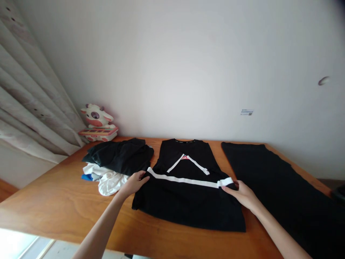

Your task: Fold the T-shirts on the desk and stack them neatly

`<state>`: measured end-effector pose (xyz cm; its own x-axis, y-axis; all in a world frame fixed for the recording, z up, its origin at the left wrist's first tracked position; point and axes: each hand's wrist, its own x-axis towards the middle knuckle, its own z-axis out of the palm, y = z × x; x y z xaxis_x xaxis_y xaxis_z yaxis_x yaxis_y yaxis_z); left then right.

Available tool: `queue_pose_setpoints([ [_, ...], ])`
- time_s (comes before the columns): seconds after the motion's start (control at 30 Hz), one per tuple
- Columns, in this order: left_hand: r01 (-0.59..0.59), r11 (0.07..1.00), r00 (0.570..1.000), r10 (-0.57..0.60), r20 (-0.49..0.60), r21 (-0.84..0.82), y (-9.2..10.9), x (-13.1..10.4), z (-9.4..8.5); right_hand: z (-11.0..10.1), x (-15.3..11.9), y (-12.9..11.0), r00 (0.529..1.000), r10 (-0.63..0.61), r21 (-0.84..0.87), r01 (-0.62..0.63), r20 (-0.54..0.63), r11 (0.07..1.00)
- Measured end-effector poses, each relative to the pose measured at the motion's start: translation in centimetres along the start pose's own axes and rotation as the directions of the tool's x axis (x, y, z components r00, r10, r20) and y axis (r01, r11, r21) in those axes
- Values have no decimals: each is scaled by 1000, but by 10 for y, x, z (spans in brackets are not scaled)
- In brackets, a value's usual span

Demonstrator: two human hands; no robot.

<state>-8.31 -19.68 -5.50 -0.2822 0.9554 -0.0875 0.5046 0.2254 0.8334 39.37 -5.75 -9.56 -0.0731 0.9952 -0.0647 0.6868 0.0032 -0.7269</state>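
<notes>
The left hand pinches the side edge of a black shirt, thumb on top and fingers mostly hidden by cloth. The right hand grips the opposite edge in the same way, thumb over the fabric, beside the end of a white band.

The cloth between the hands could skew if one side were lifted or pulled more than the other. The right end of the band is already doubled over in a short, thick tab, so a crease could set there. A loose pinch might let a layer slip free, and the soft fabric would probably bunch.

The shirt lies on the wooden table, in the middle, neckline toward the wall. It looks mostly flat and matte, with a slightly curved lower edge. Two white strips slant down and apart from a small red print, which they partly cover.

Left of it, near the left hand, sits a heap: a crumpled black garment over white cloth. On the right, a long black cloth lies spread out. A cow toy stands farther back, near the curtain.
</notes>
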Motion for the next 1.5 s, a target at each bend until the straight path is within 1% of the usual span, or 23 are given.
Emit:
queue_pose_setpoints([
  [0.03, -43, 999, 998, 43, -44, 5, 0, 0, 0, -2, 0, 0, 1000, 1, 6, -1, 21, 1000],
  [0.1, -82, 994, 991, 73, -109, -79, 2, -1, 1, -9, -2, -3, 999, -33, 18, 33, 35, 999],
  [0.2, -46, 944, 992, 5, -125, -325, 4, -6, -1, -18, -8, -6, 987, -119, -44, 115, -107, 992],
  [0.27, -28, 906, 991, -29, -128, -423, 4, -9, -2, -22, -14, -8, 967, -174, -108, 156, -187, 982],
  [0.33, -23, 909, 989, -42, -145, -415, 0, -9, -3, -24, -20, -8, 941, -246, -164, 211, -232, 964],
  [0.43, -19, 980, 983, -19, -184, -200, -12, -4, -3, -24, -23, -7, 915, -291, -187, 246, -279, 951],
  [0.5, -13, 1000, 978, 8, -208, -23, -21, 1, -2, -21, -21, -5, 942, -238, -145, 207, -239, 968],
  [0.57, -2, 998, 975, 17, -223, 68, -29, 7, -2, -15, -16, -3, 971, -176, -107, 160, -162, 981],
  [0.63, 10, 997, 973, 7, -232, 74, -31, 12, -1, -8, -11, -2, 984, -146, -55, 141, -106, 989],
  [0.7, 17, 998, 974, -3, -228, 60, -29, 14, 0, -3, -7, -3, 991, -107, 82, 113, -78, 990],
  [0.77, -3, 1000, 980, 0, -197, -16, -22, 12, 1, -1, -5, -7, 999, -48, 274, 50, -15, 960],
  [0.83, -44, 982, 989, 16, -148, -186, -14, 7, 1, -4, -7, -13, 998, -10, 451, -22, 69, 892],
  [0.9, -46, 933, 996, 17, -84, -357, -9, -1, -3, -12, -14, -18, 986, -13, 569, -85, 167, 818],
  [0.97, 17, 927, 1000, -12, 15, -374, -10, -11, -12, -22, -23, -20, 949, -32, 595, -171, 315, 785],
  [1.03, 87, 972, 986, -53, 159, -220, -14, -23, -23, -34, -33, -17, 866, -53, 510, -242, 497, 825],
  [1.1, 91, 995, 939, -75, 335, -34, -19, -34, -35, -45, -42, -9, 775, -75, 377, -219, 628, 900],
  [1.13, 69, 997, 907, -76, 415, 31, -20, -39, -40, -50, -46, -5, 752, -86, 326, -177, 653, 929],
  [1.17, 38, 997, 876, -66, 478, 68, -19, -43, -43, -53, -50, -2, 746, -99, 293, -133, 658, 947],
  [1.2, 1, 997, 854, -41, 518, 77, -18, -47, -45, -56, -54, 1, 759, -115, 288, -99, 641, 952],
  [1.27, -69, 997, 848, 50, 527, 16, -12, -51, -45, -56, -61, 2, 808, -143, 357, -88, 571, 930],
  [1.37, -140, 973, 893, 204, 400, -183, -1, -54, -40, -43, -69, -3, 842, -110, 533, -227, 528, 815],
  [1.43, -148, 952, 931, 225, 287, -266, 4, -55, -35, -29, -71, -5, 844, -1, 593, -376, 536, 712],
  [1.5, -122, 949, 945, 200, 260, -290, 7, -55, -32, -16, -69, -4, 854, 120, 632, -461, 505, 622],
])
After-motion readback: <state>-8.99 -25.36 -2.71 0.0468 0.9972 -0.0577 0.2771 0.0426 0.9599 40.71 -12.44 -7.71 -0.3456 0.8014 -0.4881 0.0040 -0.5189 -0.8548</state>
